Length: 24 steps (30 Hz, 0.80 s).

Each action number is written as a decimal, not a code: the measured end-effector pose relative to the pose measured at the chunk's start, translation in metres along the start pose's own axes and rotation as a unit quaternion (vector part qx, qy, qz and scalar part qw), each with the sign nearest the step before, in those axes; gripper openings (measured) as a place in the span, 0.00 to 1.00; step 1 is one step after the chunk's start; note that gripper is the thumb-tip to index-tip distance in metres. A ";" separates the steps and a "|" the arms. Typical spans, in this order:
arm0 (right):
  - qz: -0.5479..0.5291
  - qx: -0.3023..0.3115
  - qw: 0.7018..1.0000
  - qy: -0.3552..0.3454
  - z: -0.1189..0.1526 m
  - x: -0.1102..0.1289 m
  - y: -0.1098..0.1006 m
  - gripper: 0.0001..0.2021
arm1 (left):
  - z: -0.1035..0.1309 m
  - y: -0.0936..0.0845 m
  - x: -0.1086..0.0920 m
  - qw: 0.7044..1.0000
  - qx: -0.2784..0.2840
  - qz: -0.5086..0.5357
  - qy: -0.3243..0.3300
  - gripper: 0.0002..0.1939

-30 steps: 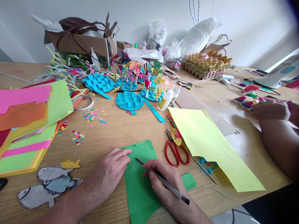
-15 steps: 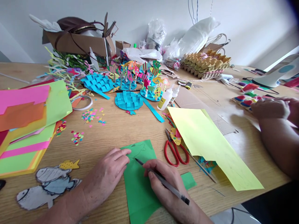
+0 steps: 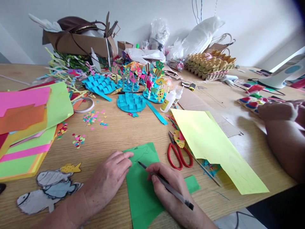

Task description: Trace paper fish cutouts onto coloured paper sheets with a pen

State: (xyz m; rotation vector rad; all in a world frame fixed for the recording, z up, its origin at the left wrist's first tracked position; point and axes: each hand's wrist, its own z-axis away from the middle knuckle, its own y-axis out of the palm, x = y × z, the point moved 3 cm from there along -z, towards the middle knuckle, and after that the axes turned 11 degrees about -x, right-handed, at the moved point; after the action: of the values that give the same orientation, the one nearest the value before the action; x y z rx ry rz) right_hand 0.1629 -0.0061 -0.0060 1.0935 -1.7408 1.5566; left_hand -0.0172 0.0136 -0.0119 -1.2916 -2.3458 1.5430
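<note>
A green paper sheet (image 3: 143,187) lies at the front middle, with a pencilled fish outline near its top edge. My right hand (image 3: 166,187) is closed round a dark pen (image 3: 175,192), whose tip touches the paper just below the outline. Resting on the sheet's upper left edge, my left hand (image 3: 114,175) has its fingers lying flat and slightly bent. To the left of my left wrist are grey paper fish cut-outs (image 3: 35,202) and a small yellow fish (image 3: 71,167). Red-handled scissors (image 3: 178,156) lie right of the sheet, near a small green paper piece (image 3: 192,183).
Coloured papers (image 3: 26,127) are stacked at left. Blue woven paper discs (image 3: 131,103), glue bottles (image 3: 168,101) and upright paper fish stand beyond the sheet. A yellow-green sheet (image 3: 214,146) lies at right. Another person's hands (image 3: 277,111) are at the far right.
</note>
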 end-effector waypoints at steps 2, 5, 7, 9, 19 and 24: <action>0.003 -0.004 1.000 0.002 0.000 0.000 0.000 0.10 | 0.000 0.000 0.000 1.000 0.002 -0.002 0.001 0.13; 0.007 -0.006 1.000 -0.003 0.000 0.001 0.000 0.10 | -0.001 -0.001 0.000 1.000 0.004 -0.002 -0.001 0.13; 0.008 -0.004 1.000 -0.006 0.000 0.001 0.000 0.10 | -0.001 -0.001 -0.001 1.000 0.003 -0.002 -0.003 0.13; 0.008 -0.004 1.000 -0.003 0.000 0.000 0.000 0.10 | -0.001 -0.001 -0.001 1.000 0.005 -0.002 -0.004 0.13; -0.006 0.004 1.000 0.006 -0.001 -0.002 0.002 0.10 | -0.001 0.000 0.000 1.000 0.000 0.002 0.003 0.12; -0.003 0.003 1.000 0.007 -0.002 0.001 0.001 0.10 | -0.001 0.000 0.000 1.000 0.003 0.001 -0.007 0.12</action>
State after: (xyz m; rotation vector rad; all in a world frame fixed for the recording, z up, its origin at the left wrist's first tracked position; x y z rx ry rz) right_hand 0.1610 -0.0048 -0.0056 1.0880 -1.7231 1.5637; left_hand -0.0171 0.0144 -0.0116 -1.2876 -2.3455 1.5638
